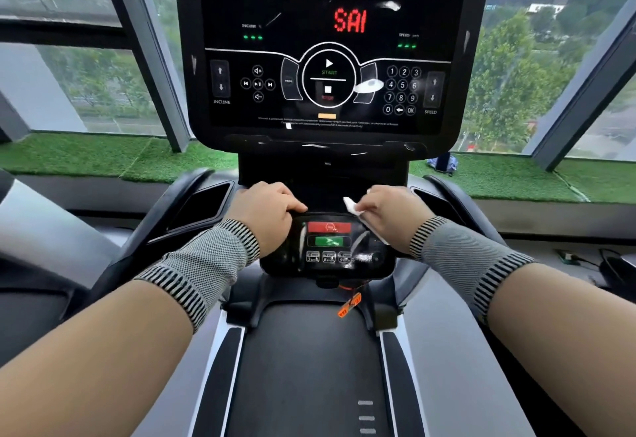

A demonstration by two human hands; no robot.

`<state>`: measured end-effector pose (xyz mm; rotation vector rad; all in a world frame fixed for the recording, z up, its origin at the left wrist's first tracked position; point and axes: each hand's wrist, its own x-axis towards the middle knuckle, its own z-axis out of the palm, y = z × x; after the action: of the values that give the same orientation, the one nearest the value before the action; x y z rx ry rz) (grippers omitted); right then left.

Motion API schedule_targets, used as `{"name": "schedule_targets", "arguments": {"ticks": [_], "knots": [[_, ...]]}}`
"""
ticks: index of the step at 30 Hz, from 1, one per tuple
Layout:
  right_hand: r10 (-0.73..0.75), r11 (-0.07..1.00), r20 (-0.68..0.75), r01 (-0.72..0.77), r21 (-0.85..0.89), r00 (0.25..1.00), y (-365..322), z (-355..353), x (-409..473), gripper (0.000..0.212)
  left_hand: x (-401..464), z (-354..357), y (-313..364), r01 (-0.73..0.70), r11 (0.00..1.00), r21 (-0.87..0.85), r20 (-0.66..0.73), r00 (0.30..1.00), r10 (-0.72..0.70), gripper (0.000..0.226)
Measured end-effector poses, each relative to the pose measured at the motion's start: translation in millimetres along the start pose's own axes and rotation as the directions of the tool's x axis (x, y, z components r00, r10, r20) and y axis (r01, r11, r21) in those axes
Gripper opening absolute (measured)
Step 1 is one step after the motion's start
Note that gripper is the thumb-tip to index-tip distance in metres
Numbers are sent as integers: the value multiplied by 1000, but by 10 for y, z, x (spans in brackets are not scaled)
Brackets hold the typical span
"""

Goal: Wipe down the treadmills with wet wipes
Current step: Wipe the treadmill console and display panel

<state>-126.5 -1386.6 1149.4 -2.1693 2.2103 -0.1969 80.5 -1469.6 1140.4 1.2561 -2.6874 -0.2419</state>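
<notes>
Head view, left to right: left hand [266, 211] rests fingers-down on top edge of glossy black lower control panel with red and green buttons [328, 247] – bracing, holds nothing. Right hand [387, 214] pinches crumpled white wet wipe [351, 205] at panel's upper right corner. Step: wiping lower panel. Next, likely – sweep wipe leftward across buttons, light pressure to avoid triggering green start.

The console screen [330, 44] is glossy black plastic that catches reflections, as is the small control panel [328, 247] below it. The wipe [352, 205] looks like thin white paper-like cloth, the wristbands [206, 261] are ribbed knit fabric, and the belt [309, 368] is matt dark rubber.
</notes>
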Motion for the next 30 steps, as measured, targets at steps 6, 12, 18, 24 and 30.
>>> {"name": "schedule_targets", "arguments": {"ticks": [6, 12, 18, 24, 30], "knots": [[-66, 998, -11, 66, 0, 998, -283, 47, 194, 28, -46, 51, -83, 50, 995, -87, -26, 998, -52, 46], [-42, 998, -6, 42, 46, 999, -233, -18, 144, 26, -114, 46, -282, 130, 975, -182, -75, 987, -145, 40], [-129, 990, 13, 128, 49, 992, -614, 89, 396, 26, -183, 66, -359, 188, 927, -324, -65, 973, -219, 40], [-197, 977, 32, 194, 90, 980, -1041, 101, 561, 19, -209, 34, -479, 154, 856, -494, -220, 930, -294, 39], [-105, 948, -54, 117, 297, 993, -970, 74, 554, 13, -198, 31, -358, 68, 929, -363, -153, 979, -131, 30]]}}
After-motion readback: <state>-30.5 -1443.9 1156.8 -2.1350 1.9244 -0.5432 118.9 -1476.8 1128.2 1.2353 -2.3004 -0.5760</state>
